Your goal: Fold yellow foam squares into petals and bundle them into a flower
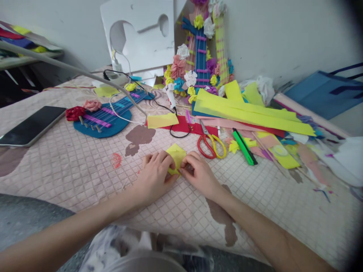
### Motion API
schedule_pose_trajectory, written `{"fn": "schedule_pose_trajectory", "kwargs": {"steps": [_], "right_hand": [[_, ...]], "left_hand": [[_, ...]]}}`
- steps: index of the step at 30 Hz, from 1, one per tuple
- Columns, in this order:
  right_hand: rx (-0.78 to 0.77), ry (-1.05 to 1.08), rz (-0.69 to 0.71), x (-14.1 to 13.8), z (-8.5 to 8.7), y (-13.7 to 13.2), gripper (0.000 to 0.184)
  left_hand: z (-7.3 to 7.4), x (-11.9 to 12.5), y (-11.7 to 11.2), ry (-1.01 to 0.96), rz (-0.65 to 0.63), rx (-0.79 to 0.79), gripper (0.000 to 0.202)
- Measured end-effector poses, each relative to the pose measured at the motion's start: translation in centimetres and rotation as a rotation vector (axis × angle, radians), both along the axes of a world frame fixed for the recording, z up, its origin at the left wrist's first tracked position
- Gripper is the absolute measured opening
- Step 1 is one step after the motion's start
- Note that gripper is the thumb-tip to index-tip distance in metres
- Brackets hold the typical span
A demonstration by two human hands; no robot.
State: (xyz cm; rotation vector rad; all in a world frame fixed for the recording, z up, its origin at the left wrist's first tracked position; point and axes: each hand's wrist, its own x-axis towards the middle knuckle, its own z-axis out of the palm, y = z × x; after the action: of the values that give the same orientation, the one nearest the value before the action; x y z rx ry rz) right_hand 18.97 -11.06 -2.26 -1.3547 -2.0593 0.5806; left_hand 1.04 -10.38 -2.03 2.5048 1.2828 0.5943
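Observation:
A small piece of yellow paper, looking folded, lies on the quilted tablecloth at the middle of the table. My left hand pinches its left and lower edge, fingers curled over it. From the other side, my right hand grips the right edge between thumb and fingertips. Parts of the paper are hidden under the fingers. Just beyond my right hand rest scissors with one red and one yellow handle. A green cutter knife lies to their right.
A blue paper guitar with roses lies at left, near a phone. A white glue gun stands behind, its cord crossing the table. Yellow paper strips pile at right. Decorated paper instruments lean at the back.

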Motion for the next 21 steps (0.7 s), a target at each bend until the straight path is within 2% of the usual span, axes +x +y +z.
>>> {"fn": "schedule_pose_trajectory", "kwargs": {"steps": [3, 7, 10, 14, 21], "right_hand": [[-0.004, 0.060, 0.003, 0.2, 0.2, -0.1, 0.018], [-0.061, 0.121, 0.082, 0.5, 0.4, -0.4, 0.017], [-0.066, 0.072, 0.089, 0.6, 0.3, -0.5, 0.013], [-0.053, 0.020, 0.068, 0.5, 0.1, -0.4, 0.014], [-0.029, -0.001, 0.073, 0.3, 0.2, -0.3, 0.013]], "left_hand": [[0.0, -0.1, -0.1, -0.005, -0.001, -0.010, 0.012], [-0.1, -0.1, 0.1, -0.021, 0.004, -0.030, 0.010], [-0.2, -0.4, 0.5, -0.047, -0.010, -0.077, 0.007], [-0.3, -0.9, 0.9, -0.078, -0.028, -0.087, 0.016], [-0.1, -0.4, 1.1, -0.077, 0.011, -0.109, 0.006]]}}
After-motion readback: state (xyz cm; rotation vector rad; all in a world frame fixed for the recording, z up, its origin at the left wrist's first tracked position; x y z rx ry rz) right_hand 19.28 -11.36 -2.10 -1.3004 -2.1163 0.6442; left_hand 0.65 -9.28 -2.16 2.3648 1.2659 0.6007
